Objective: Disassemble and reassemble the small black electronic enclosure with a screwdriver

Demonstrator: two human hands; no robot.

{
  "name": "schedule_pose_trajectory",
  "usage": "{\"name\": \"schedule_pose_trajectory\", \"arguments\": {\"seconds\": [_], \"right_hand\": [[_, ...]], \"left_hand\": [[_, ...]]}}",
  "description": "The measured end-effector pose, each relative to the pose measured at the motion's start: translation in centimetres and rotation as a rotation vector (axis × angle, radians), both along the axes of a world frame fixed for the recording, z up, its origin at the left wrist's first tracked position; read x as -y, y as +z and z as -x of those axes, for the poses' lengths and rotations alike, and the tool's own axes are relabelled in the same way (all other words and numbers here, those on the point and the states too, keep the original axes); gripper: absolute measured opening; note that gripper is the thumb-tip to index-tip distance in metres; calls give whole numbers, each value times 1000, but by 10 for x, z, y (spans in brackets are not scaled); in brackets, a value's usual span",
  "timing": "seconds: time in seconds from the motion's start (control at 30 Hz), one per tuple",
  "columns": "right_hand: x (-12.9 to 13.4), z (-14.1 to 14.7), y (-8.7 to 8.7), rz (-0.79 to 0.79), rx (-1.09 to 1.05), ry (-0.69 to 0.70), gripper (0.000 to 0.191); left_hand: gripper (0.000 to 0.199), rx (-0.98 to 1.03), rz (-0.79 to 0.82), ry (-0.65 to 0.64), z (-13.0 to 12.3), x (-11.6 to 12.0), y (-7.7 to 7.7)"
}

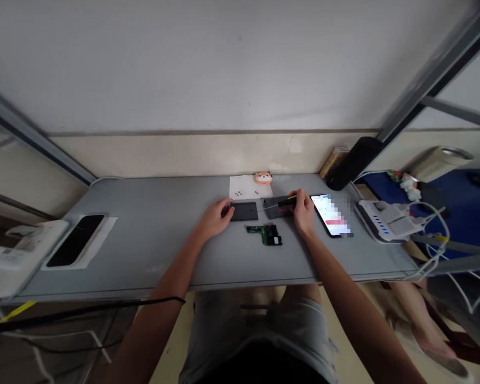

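My left hand [217,217] grips the left end of a flat dark grey plastic panel [245,212] lying on the desk. In my right hand [303,212] is a screwdriver [287,201] with a black and yellow handle, its thin shaft pointing left toward that panel's right edge. A second dark panel [275,209] lies under the screwdriver, close to my right fingers. Nearer to me rests a green circuit board [269,234] with black parts. Behind the panels, several tiny dark pieces [238,193], perhaps screws, sit on a white paper [244,184].
An orange animal-faced case [263,177] stands on the paper's back edge. To the right are a lit phone [328,216], a white power strip [384,220] with cables and a black cylinder [354,162]. Another phone [77,241] lies at left. A person's leg [414,309] shows at lower right.
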State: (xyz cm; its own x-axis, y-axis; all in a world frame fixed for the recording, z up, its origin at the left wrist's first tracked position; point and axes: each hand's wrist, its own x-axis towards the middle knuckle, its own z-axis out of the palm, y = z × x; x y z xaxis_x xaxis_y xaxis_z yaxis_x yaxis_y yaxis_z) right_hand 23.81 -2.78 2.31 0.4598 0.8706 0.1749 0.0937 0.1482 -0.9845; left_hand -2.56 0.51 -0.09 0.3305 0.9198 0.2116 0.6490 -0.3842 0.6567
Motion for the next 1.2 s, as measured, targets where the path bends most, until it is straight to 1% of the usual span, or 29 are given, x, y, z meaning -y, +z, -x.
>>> {"name": "schedule_pose_trajectory", "arguments": {"seconds": [0.2, 0.37, 0.57, 0.73, 0.83, 0.97, 1.07, 1.2], "right_hand": [[-3, -3, -4, 15, -22, 4, 66], [-4, -4, -4, 20, -10, 17, 69], [-4, -4, -4, 8, 8, 33, 67], [-3, -5, -5, -5, 51, 105, 69], [-3, -5, -3, -7, 51, 130, 68], [-2, -3, -2, -14, 59, 156, 69], [-1, -1, -2, 3, 78, 182, 70], [0, 0, -3, 23, 89, 179, 71]], "left_hand": [[26, 41, 68, 49, -1, -3, 0], [25, 62, 95, 53, -1, -5, 0], [26, 33, 70, 45, 0, -4, -1], [29, -12, 7, 20, 1, -2, -2], [27, -16, -8, 1, 1, -3, -3], [23, -17, 4, 25, 0, -4, -5], [18, -8, -20, 24, 0, -4, -6], [13, -10, -35, 22, 0, -5, -7]]}}
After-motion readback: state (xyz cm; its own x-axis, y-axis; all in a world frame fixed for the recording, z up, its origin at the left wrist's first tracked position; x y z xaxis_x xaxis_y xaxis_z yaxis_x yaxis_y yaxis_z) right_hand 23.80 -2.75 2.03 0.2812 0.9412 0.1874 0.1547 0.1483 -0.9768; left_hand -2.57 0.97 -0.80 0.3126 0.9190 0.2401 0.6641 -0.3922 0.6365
